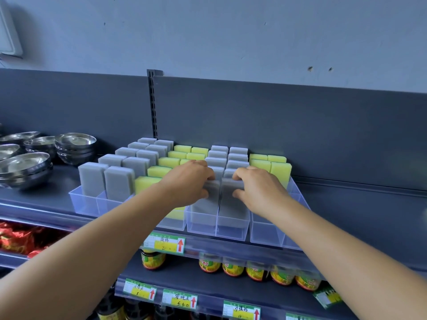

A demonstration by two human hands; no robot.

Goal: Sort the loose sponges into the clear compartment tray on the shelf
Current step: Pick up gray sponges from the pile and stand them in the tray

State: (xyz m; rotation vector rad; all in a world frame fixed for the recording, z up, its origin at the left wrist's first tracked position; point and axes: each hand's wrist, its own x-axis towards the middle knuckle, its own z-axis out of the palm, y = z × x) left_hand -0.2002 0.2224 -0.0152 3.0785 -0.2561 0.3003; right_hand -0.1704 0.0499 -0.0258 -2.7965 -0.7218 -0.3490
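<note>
A clear compartment tray (pixel 85 202) sits on the top shelf, holding rows of upright grey sponges (pixel 119 181) and yellow sponges (pixel 280 168). My left hand (pixel 191 181) grips the top of a grey sponge (pixel 208 204) standing in a front compartment. Beside it, my right hand (pixel 256 188) grips a second grey sponge (pixel 233 204) in the neighbouring front compartment. Both sponges stand upright, side by side, their lower parts behind the clear wall. The front right compartments (pixel 265 232) hold nothing.
Stacks of steel bowls (pixel 75 146) stand on the shelf left of the tray. Below, jars with yellow labels (pixel 233 269) line the lower shelf behind price tags (pixel 165 243). Red packets (pixel 16 239) lie at the lower left. A dark back panel (pixel 277 116) rises behind the tray.
</note>
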